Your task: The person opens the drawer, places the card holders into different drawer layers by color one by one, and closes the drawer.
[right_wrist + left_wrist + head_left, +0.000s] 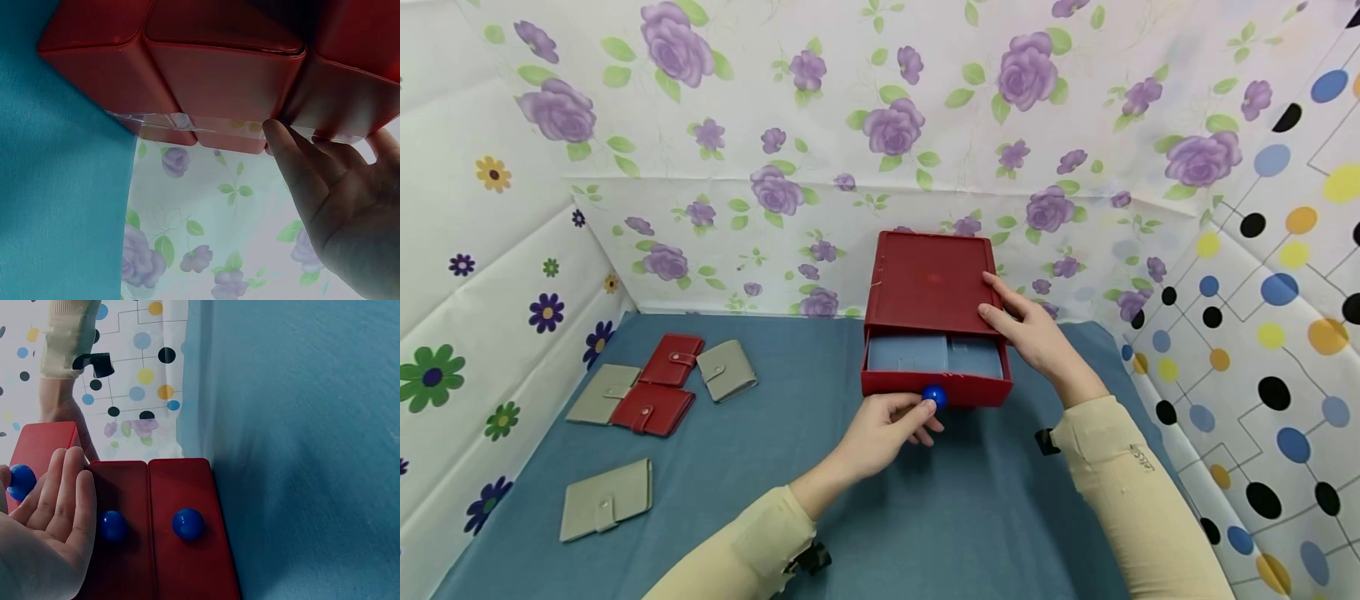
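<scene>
A red drawer box [934,279] stands near the back wall, its top drawer [895,383] pulled partway out. Two pale blue flat pieces [908,353] show inside that drawer. My left hand [880,429] pinches the drawer's round blue knob [934,397] between thumb and forefinger, the other fingers extended below it. My right hand [1033,333] rests on the box's right side, with thumb and forefinger on its top edge. In the right wrist view, other fingers of the right hand [350,200] lie against the side wall. Two lower drawers [181,569] with blue knobs are closed.
At the left of the blue cloth [760,467] lie two red wallets [655,408] and several grey-green wallets [606,500]. A flowered sheet [820,167] hangs behind, and a dotted sheet [1285,350] borders the right. Clear tape [150,120] runs across the box's side.
</scene>
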### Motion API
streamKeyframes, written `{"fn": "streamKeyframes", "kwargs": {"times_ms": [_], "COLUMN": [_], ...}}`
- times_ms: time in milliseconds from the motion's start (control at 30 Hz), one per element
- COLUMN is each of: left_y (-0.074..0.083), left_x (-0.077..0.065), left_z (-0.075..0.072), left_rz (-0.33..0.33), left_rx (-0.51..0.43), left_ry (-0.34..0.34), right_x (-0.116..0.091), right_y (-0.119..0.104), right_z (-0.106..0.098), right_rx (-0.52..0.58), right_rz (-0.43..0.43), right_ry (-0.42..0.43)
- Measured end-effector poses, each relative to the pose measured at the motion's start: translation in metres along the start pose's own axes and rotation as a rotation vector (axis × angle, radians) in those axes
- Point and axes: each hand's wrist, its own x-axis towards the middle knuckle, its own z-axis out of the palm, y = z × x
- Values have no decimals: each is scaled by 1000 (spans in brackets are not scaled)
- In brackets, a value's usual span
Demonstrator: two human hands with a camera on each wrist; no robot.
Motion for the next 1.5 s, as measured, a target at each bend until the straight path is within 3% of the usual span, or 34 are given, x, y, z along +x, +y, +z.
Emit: {"fn": "streamKeyframes", "kwargs": {"times_ms": [500, 833, 1500], "left_y": [3, -4, -7], "left_x": [15, 24, 41], "left_z": [-5, -10, -13], "left_rz": [-34, -13, -60], "left_rx": [17, 29, 12], "left_ry": [23, 32, 73], "right_x": [-1, -1, 1], "right_y": [0, 0, 3], "right_z": [1, 1, 0], "right_rx": [6, 34, 51], "right_rz": [1, 2, -8], "right_ry": [-3, -11, -26]}}
